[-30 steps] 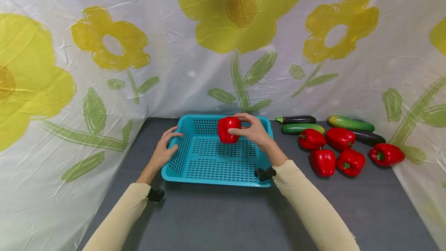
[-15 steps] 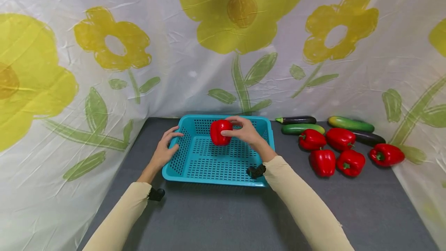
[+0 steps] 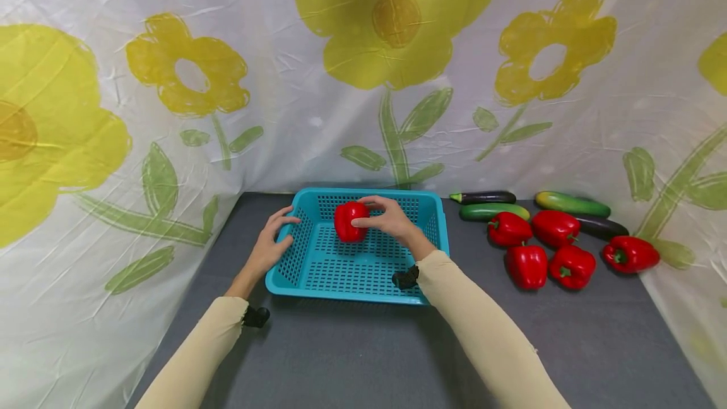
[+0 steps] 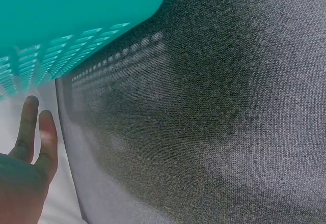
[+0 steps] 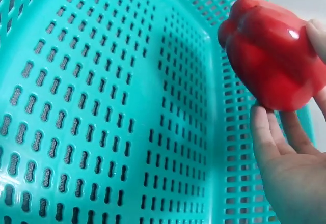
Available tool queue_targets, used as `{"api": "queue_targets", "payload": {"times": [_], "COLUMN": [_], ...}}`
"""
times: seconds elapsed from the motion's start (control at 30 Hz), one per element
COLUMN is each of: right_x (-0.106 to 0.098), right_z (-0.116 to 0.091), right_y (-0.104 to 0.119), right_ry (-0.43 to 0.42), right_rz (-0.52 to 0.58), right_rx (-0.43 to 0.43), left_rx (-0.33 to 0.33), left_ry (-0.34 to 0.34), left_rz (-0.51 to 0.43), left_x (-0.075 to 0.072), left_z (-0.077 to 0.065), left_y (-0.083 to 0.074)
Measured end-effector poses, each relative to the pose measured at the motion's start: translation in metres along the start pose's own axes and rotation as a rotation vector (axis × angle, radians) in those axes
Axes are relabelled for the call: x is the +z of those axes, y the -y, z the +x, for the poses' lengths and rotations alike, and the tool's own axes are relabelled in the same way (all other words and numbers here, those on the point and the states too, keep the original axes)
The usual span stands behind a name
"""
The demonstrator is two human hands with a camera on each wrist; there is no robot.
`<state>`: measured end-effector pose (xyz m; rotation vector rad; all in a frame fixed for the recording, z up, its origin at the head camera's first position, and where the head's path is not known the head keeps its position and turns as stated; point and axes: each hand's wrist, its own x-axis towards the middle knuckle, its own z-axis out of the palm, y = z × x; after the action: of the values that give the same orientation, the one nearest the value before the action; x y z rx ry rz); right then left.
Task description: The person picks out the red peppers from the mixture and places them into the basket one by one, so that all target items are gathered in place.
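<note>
My right hand [image 3: 389, 218] holds a red bell pepper [image 3: 350, 222] over the far half of a turquoise plastic basket [image 3: 346, 299]. In the right wrist view, the thumb lies on one side of the bell pepper [image 5: 275, 56] and the fingers on the other, with the slotted basket floor [image 5: 102, 107] beyond. My left hand [image 3: 265, 246] is at the basket's left rim, fingertips reaching over the edge. Two fairly straight fingers of the left hand [image 4: 38, 137] show in the left wrist view, beside the basket's outer wall [image 4: 76, 10]; the other fingers are hidden there.
Right of the basket lie several more red bell peppers [image 3: 526, 266]. Behind them are a dark eggplant [image 3: 485, 197], a green cucumber [image 3: 494, 211], a yellow-tipped cucumber [image 3: 572, 203] and another dark eggplant [image 3: 601, 226]. A flowered curtain [image 3: 295, 112] rises behind the grey table [image 3: 352, 358].
My right hand has carried the bell pepper leftward and slightly lower over the basket. The left hand stays at the left rim, and the vegetables on the right have not moved.
</note>
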<state>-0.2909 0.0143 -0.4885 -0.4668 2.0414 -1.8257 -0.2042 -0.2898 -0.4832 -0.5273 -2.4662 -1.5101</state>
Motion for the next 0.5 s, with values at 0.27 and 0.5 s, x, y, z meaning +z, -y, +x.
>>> {"api": "queue_targets", "payload": {"times": [0.27,0.5], "right_x": [0.007,0.012], "right_z": [0.006,0.010], "right_y": [-0.010,-0.017], "right_ry": [0.000,-0.006], "right_rz": [-0.015,-0.012], "right_rx": [0.005,0.036], "left_rx": [-0.009,-0.011], "left_ry": [0.006,-0.001], "left_rz": [-0.012,-0.005], "left_x": [0.000,0.000], "left_z": [0.001,0.001], "left_y": [0.001,0.002]}}
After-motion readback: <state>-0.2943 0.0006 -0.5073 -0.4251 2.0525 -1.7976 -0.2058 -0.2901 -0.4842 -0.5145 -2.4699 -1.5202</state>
